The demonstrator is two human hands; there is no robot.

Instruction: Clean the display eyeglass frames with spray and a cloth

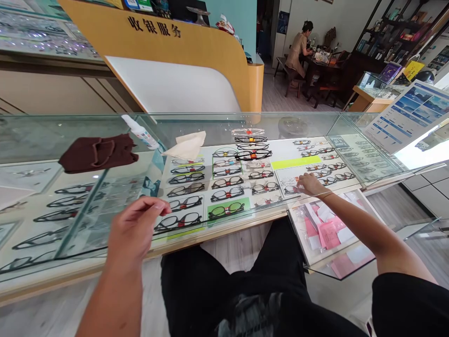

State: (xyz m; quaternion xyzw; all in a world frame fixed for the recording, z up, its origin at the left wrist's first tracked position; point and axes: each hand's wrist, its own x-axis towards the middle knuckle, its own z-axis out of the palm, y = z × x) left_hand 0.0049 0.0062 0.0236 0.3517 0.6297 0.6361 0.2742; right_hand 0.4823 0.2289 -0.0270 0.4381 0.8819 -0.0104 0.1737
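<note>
My left hand (135, 229) is closed above the front left of the glass display case, thumb against the curled forefinger, with nothing visible in it. Below and beyond it lie dark-framed eyeglasses (180, 221). My right hand (310, 184) reaches over the case's right half with fingertips pinched together. Whatever is between them is too small to make out. Beside those fingertips is a pair of glasses (291, 189), partly covered. A short column of glasses with orange tags (253, 154) lies on the glass top, near a beige cloth (185, 145).
A dark red bag (100, 153) and a white spray bottle (140, 132) rest on the glass at left. An open drawer (305, 252) with pink and white packets juts out under my right forearm. A sign (409, 114) stands at right. A person (298, 49) sits at a far table.
</note>
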